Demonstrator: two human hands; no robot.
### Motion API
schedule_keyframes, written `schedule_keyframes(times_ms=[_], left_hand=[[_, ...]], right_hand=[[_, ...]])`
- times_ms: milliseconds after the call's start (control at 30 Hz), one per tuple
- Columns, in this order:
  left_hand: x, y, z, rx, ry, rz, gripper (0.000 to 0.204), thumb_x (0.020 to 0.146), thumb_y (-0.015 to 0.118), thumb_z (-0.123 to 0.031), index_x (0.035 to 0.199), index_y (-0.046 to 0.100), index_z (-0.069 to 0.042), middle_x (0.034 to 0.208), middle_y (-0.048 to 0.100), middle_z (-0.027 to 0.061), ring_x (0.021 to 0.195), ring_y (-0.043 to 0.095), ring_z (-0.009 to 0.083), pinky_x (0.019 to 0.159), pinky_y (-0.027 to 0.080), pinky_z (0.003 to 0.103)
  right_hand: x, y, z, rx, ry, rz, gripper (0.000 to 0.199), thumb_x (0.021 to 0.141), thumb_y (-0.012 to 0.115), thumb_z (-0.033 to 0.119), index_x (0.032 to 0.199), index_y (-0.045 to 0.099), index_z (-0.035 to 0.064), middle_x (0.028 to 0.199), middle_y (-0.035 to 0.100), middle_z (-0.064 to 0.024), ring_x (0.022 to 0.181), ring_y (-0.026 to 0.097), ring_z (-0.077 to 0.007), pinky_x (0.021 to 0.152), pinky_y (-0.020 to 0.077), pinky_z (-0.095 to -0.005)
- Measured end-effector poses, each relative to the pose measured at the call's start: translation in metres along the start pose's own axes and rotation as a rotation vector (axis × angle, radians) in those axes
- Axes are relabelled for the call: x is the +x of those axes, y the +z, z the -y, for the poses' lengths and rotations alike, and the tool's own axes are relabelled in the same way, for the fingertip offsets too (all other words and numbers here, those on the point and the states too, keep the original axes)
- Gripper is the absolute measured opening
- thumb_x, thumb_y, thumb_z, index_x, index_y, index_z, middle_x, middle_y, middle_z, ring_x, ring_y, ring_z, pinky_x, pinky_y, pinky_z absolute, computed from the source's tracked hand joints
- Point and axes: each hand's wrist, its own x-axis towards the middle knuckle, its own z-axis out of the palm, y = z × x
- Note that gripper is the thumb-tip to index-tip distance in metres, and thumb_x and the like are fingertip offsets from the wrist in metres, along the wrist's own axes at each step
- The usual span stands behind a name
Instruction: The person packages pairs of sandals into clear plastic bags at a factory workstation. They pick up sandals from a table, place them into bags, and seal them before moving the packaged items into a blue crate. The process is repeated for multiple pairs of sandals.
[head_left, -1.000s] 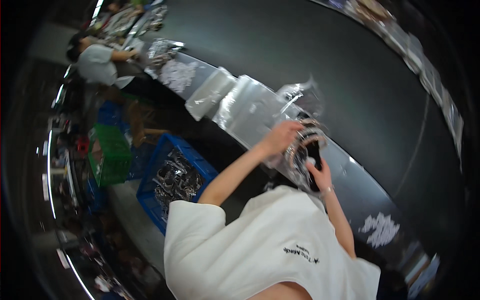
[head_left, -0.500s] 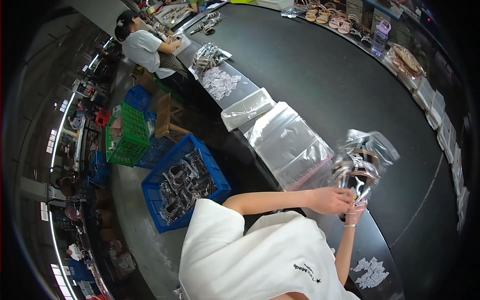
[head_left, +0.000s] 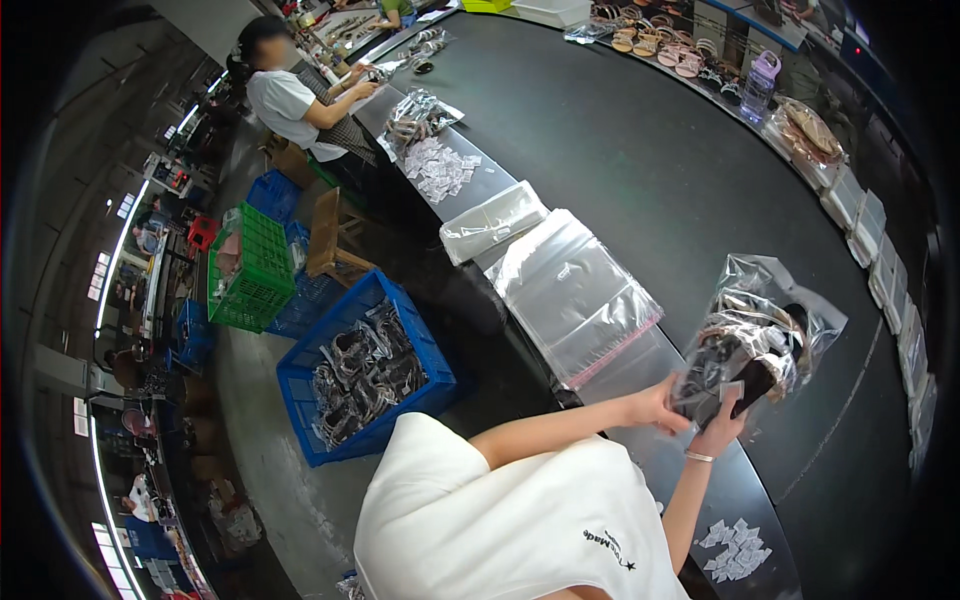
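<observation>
Over the near edge of a flat, blackish desk (head_left: 600, 130), a clear, crinkled plastic bag (head_left: 748, 335) encloses dark-soled sandals (head_left: 757, 375) with shiny metallic straps. The left hand (head_left: 660, 405) pinches its near left edge; the right hand (head_left: 718, 432) clamps its near end, a small white paper slip (head_left: 733, 389) at the thumb. Most of the bag extends beyond the grip, probably leaving its contents in view. A flat stack of transparent bags (head_left: 575, 295) lies just left, loose white slips (head_left: 738, 550) near the right forearm, both seemingly for easy reach. Farther left stands a filled blue plastic crate (head_left: 298, 420).
</observation>
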Motion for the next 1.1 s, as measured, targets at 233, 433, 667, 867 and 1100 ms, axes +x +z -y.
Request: schedule_keyframes(times_ms=[233, 433, 667, 867, 1100], left_hand=[[0.010, -0.040, 0.114, -0.522, -0.296, 0.021, 0.025, 0.083, 0.055, -0.003, 0.108, 0.050, -0.001, 0.093, 0.060, 0.0102, 0.078, 0.062, 0.0199, 0.070, 0.055, 0.032], [0.035, -0.033, 0.119, -0.204, -0.156, -0.044, 0.025, 0.086, 0.056, -0.015, 0.105, 0.053, 0.000, 0.088, 0.062, 0.0119, 0.075, 0.063, 0.0185, 0.064, 0.054, 0.030], [0.052, -0.048, 0.139, 0.188, -0.245, -0.429, 0.025, 0.081, 0.051, -0.017, 0.075, 0.061, 0.005, 0.059, 0.062, 0.0144, 0.052, 0.063, 0.0233, 0.046, 0.052, 0.031], [-0.001, -0.064, 0.099, 0.236, -0.294, -0.354, 0.026, 0.080, 0.045, -0.013, 0.079, 0.061, 0.007, 0.069, 0.064, 0.0173, 0.062, 0.066, 0.0253, 0.049, 0.055, 0.035], [-0.014, -0.059, 0.087, 0.270, -0.290, -0.402, 0.030, 0.084, 0.039, -0.016, 0.086, 0.061, 0.005, 0.078, 0.065, 0.0136, 0.068, 0.066, 0.0238, 0.051, 0.055, 0.035]], right_hand=[[-0.030, -0.075, -0.076, -0.460, 0.344, -0.154, 0.044, 0.069, 0.073, 0.027, 0.092, 0.059, -0.0077, 0.088, 0.061, -0.0128, 0.081, 0.056, -0.0200, 0.073, 0.0462, -0.0335], [0.008, -0.110, -0.103, -0.670, 0.055, 0.063, 0.081, 0.055, 0.072, 0.000, 0.125, 0.033, -0.0052, 0.125, 0.039, -0.0194, 0.114, 0.041, -0.0289, 0.098, 0.0331, -0.0383], [-0.001, -0.076, -0.087, -1.441, -0.223, 0.223, 0.054, 0.065, 0.072, 0.018, 0.112, 0.047, 0.0068, 0.121, 0.041, -0.0198, 0.113, 0.038, -0.0357, 0.096, 0.0295, -0.0443], [-0.048, -0.050, -0.093, -1.435, -0.206, 0.542, 0.029, 0.064, 0.074, 0.025, 0.084, 0.058, 0.0116, 0.092, 0.053, -0.0067, 0.096, 0.047, -0.0264, 0.084, 0.0339, -0.0428], [-0.042, -0.024, -0.108, -1.079, 0.091, 0.801, 0.018, 0.069, 0.068, 0.019, 0.073, 0.061, 0.0036, 0.073, 0.060, -0.0087, 0.067, 0.057, -0.0252, 0.064, 0.0424, -0.0381]])
